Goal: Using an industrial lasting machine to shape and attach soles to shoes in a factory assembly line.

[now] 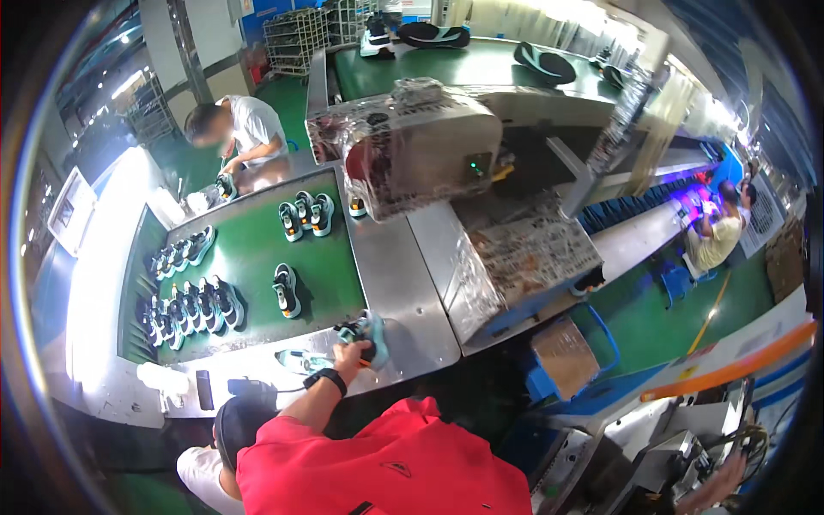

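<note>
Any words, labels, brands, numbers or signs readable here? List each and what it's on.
None legible.
Wrapped box: print too blurred.
Machine: markings too small.
Red top: small chest mark, no readable letters.
Shoe in left hand: nothing legible.

Wire racks (296, 41), orange bar (730, 364), blue-framed chair (565, 353)

Wears red top (369, 442) w/ sm. triangular logo (396, 469), blk wristwatch (326, 378).
</note>
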Available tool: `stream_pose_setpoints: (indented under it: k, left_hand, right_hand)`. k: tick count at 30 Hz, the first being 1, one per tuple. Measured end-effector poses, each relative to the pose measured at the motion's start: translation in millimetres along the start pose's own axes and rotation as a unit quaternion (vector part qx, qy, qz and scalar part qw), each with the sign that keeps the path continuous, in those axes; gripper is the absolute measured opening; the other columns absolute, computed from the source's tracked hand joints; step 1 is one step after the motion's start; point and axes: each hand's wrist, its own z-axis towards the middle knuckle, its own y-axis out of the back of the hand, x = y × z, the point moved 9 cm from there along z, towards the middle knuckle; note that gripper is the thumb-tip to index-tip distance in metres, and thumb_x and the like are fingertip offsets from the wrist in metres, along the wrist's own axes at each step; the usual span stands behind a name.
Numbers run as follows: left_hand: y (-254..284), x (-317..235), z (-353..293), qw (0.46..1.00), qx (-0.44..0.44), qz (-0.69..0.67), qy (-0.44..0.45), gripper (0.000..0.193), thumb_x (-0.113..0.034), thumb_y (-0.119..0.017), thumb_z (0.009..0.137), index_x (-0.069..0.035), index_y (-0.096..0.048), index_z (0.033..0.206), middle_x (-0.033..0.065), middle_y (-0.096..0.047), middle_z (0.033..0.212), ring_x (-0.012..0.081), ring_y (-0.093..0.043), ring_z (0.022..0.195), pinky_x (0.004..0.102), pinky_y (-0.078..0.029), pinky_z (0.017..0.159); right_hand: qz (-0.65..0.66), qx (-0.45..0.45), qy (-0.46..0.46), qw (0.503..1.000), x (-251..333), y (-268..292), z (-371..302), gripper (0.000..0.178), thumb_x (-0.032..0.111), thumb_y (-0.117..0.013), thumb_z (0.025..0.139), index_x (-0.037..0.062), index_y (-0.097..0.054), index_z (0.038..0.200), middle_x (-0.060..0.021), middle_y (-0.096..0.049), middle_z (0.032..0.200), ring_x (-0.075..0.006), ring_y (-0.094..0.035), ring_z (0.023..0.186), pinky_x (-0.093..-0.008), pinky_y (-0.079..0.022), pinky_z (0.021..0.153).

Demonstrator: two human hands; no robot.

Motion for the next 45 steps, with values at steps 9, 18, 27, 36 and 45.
stream_pose_setpoints:
  k: [9, 18, 27, 36, 45]
  left_hand:
    - [115.3, -110.9, 166.8, 0.906, -0.234, 0.205, -0.287, 0.056, -0.020, -0.073, 0.072, 0.006, -0.051, 0.116, 0.0207, -0.064, 0.105, 0.0354, -0.065, 0.092, 0.0439, -0.053, 0.079]
    - [95.7, -117.3, 198.1, 0.894, -0.298, 0.296, -0.155, 0.065, -0.025, -0.071, 0.080, -0.009, -0.037, 0.133, 0.0216, -0.058, 0.118, 0.0435, -0.062, 0.099, 0.0502, -0.050, 0.083]
    - [112.0, -119.3, 181.4, 0.893, -0.272, 0.308, -0.182, 0.069, -0.032, -0.068, 0.080, -0.013, -0.037, 0.139, 0.0189, -0.057, 0.124, 0.0422, -0.062, 0.101, 0.0477, -0.049, 0.086]
    - [22.4, -166.3, 105.7, 0.824, -0.189, 0.336, -0.416, 0.063, -0.015, -0.068, 0.085, 0.009, -0.039, 0.136, 0.0292, -0.046, 0.134, 0.0385, -0.046, 0.124, 0.0421, -0.034, 0.108]
    - [-282.3, -193.9, -184.1, 0.745, 0.659, -0.087, 0.058, 0.066, -0.046, -0.050, 0.098, 0.006, -0.041, 0.138, 0.0242, -0.054, 0.132, 0.0388, -0.055, 0.120, 0.0501, -0.041, 0.105]
  right_hand:
    - [0.000, 0.372, 0.366, 0.853, 480.1, -507.8, -115.2, 0.032, 0.010, -0.061, 0.093, -0.0019, -0.056, 0.122, -0.0107, -0.064, 0.116, -0.0189, -0.061, 0.108, -0.0302, -0.045, 0.095]
    - [-0.132, 0.363, 0.483, 0.786, 511.8, -891.8, 71.3, 0.070, 0.034, -0.070, 0.085, 0.0054, -0.043, 0.142, -0.0224, -0.047, 0.139, -0.0353, -0.045, 0.128, -0.0454, -0.033, 0.108]
    - [-0.169, 0.559, 0.253, 0.771, 533.6, -926.6, -55.1, 0.065, 0.050, -0.062, 0.088, 0.0002, -0.055, 0.129, -0.0144, -0.059, 0.122, -0.0230, -0.057, 0.109, -0.0326, -0.043, 0.092]
    - [-0.216, 0.302, 0.449, 0.813, 607.7, -798.6, -143.6, 0.057, 0.033, -0.069, 0.076, 0.0069, -0.057, 0.126, -0.0218, -0.067, 0.105, -0.0368, -0.065, 0.097, -0.0421, -0.051, 0.083]
    - [0.098, 0.194, 0.579, 0.786, 539.3, -478.3, -172.2, 0.085, 0.002, -0.079, 0.062, 0.0070, -0.045, 0.140, -0.0146, -0.065, 0.103, -0.0335, -0.063, 0.095, -0.0420, -0.050, 0.082]
